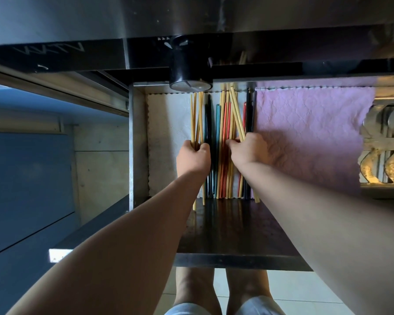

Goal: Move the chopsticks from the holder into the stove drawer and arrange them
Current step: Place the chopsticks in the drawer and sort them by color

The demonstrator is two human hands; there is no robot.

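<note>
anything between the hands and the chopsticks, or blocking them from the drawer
Nothing visible does. The left hand grips tan chopsticks and the right hand holds another tan bunch, all inside the open drawer on the white cloth, beside the pink cloth.

Dim, bluish wide-angle view with curved edges, soft focus, glare on steel overhead, brightness far right.

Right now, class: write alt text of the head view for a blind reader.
The left hand and right hand each grip pale wooden chopsticks in an open drawer, among red, teal and black ones. A pink cloth lies beside them.
</note>
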